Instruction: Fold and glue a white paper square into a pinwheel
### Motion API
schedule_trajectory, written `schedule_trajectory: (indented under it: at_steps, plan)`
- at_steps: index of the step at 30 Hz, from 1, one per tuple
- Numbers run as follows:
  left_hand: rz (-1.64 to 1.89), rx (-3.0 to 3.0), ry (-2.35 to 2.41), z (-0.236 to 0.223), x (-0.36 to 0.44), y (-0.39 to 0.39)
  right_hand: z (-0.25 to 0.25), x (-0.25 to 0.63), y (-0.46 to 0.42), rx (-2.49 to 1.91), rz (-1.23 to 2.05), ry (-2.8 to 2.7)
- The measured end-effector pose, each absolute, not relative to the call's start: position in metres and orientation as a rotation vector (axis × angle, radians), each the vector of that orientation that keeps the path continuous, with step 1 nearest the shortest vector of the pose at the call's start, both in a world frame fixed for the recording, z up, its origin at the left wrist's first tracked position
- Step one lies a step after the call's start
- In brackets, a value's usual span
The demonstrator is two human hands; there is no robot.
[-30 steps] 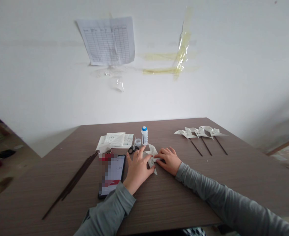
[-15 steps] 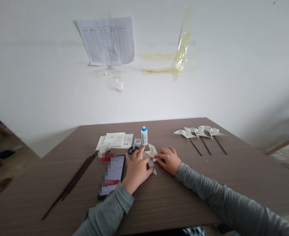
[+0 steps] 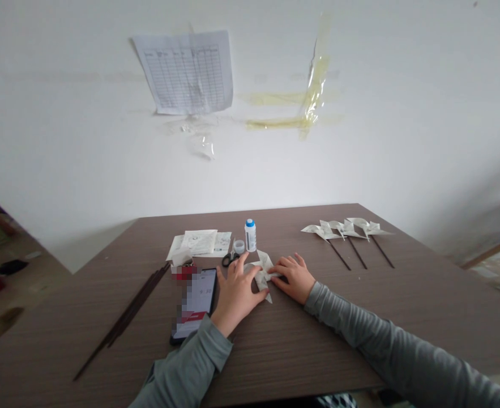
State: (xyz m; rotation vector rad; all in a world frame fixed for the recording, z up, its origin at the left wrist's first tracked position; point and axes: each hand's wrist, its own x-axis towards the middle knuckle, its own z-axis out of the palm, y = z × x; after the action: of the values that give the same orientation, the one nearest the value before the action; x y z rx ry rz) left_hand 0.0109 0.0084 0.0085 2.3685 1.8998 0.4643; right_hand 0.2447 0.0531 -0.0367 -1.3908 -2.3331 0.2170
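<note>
A white paper pinwheel [image 3: 264,264] lies on the table between my hands, its folded blades partly covered by fingers. My left hand [image 3: 238,294] steadies it from the left, thumb and forefinger on the paper and the other fingers spread. From the right, my right hand [image 3: 294,277] has thumb and forefinger on one blade, the remaining fingers bent above. Just beyond the pinwheel stands a white glue bottle [image 3: 250,236] with a blue cap. Black-handled scissors [image 3: 230,259] and a small clear cup [image 3: 239,246] are beyond my left hand.
A phone [image 3: 196,306] lies left of my left hand, beside a small red box [image 3: 184,272]. Dark sticks [image 3: 133,311] lie farther left, printed paper sheets [image 3: 199,242] behind. Three pinwheels on sticks [image 3: 346,229] rest at the back right. A wall [image 3: 250,175] rises behind the table.
My left forefinger has shifted off the pinwheel's middle, and more of the paper centre shows. My right hand has barely moved. The digits on the phone screen differ.
</note>
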Motion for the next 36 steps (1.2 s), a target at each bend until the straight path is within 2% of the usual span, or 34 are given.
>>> schedule_trajectory:
  at_steps: [36]
  plan:
    - [0.614, 2.392, 1.946, -0.012, -0.013, 0.006, -0.043, 0.265, 0.058, -1.294, 0.199, -2.315]
